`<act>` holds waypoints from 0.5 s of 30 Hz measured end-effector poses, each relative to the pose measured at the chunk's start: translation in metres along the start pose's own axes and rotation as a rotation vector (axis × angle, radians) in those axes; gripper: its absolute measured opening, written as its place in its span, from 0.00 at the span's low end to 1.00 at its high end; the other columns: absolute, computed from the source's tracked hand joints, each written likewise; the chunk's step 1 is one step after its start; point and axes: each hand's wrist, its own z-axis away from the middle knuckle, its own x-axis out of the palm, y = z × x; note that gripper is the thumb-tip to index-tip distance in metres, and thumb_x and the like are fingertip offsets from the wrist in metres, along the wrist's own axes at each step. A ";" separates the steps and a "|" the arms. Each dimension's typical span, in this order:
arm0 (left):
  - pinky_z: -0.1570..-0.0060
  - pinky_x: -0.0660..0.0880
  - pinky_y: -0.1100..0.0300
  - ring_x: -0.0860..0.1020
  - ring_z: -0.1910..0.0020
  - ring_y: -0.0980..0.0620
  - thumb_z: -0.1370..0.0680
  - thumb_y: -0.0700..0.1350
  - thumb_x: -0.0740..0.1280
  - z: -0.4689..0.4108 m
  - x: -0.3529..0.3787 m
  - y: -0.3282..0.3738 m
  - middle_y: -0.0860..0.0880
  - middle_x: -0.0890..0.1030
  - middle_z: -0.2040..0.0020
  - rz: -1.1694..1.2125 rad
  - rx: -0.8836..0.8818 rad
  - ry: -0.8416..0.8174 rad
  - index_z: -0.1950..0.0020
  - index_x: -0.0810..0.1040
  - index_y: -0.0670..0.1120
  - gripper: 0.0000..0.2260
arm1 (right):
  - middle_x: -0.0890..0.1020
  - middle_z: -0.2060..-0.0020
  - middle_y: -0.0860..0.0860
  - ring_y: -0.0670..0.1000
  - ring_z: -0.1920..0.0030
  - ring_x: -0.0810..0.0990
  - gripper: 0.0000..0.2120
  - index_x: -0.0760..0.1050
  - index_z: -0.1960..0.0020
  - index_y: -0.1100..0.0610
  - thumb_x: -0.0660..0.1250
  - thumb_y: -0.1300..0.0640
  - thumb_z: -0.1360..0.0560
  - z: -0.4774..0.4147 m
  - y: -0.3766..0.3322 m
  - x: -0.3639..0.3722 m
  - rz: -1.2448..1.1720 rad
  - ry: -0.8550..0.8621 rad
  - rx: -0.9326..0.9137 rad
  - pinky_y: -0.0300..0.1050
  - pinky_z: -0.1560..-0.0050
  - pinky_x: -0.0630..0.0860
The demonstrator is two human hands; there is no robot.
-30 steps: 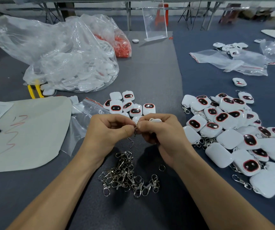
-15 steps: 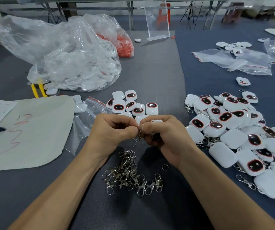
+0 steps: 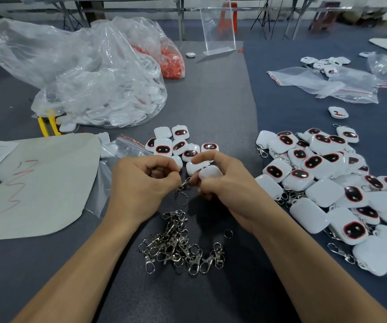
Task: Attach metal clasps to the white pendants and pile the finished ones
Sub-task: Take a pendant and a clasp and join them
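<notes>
While the left hand [image 3: 141,185] pinches the upper end of a metal clasp [image 3: 183,186] between thumb and curled fingers, the right hand [image 3: 223,183] is curled round a white pendant [image 3: 211,172] with its plain back turned up. The two hands meet just above the bench [image 3: 211,101]. The clasp hangs between the fingertips with its hook dangling down. The fingers hide whether its ring is already through the pendant's loop.

The step in hand looks to be the threading, and it wants a steady pendant and a moving clasp. The right hand should hold the pendant firm with the loop facing left, while the left turns the ring round until it sits fully on, not half caught. A light tug would then prove the join.

Directly below lie the loose clasps [image 3: 178,245] in a tangle, with a lone split ring [image 3: 228,233] beside them, so a piece dropped there may snag. Bare pendants [image 3: 176,145] wait just beyond the hands. The finished pile [image 3: 327,178] spreads to the right, near enough for the right hand to set the piece down there without a long reach.
</notes>
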 end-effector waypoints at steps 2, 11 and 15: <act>0.71 0.67 0.72 0.70 0.74 0.62 0.34 0.33 0.75 -0.001 0.000 -0.003 0.58 0.76 0.75 -0.109 -0.044 -0.002 0.68 0.84 0.54 0.15 | 0.86 0.63 0.46 0.41 0.66 0.77 0.19 0.83 0.54 0.48 0.66 0.69 0.34 0.000 0.001 -0.001 0.168 0.091 -0.045 0.38 0.62 0.73; 0.55 0.77 0.57 0.79 0.60 0.59 0.30 0.44 0.78 0.001 -0.004 -0.003 0.59 0.83 0.60 -0.477 0.039 -0.222 0.56 0.88 0.57 0.08 | 0.85 0.64 0.43 0.39 0.60 0.80 0.16 0.85 0.58 0.46 0.66 0.66 0.29 0.002 0.004 0.001 0.556 0.233 -0.195 0.26 0.66 0.70; 0.54 0.74 0.58 0.78 0.59 0.57 0.27 0.47 0.76 -0.002 -0.003 -0.005 0.58 0.82 0.60 -0.549 0.052 -0.216 0.58 0.87 0.56 0.03 | 0.85 0.63 0.43 0.39 0.59 0.80 0.17 0.85 0.58 0.45 0.66 0.66 0.29 0.003 0.004 0.001 0.553 0.222 -0.182 0.26 0.65 0.72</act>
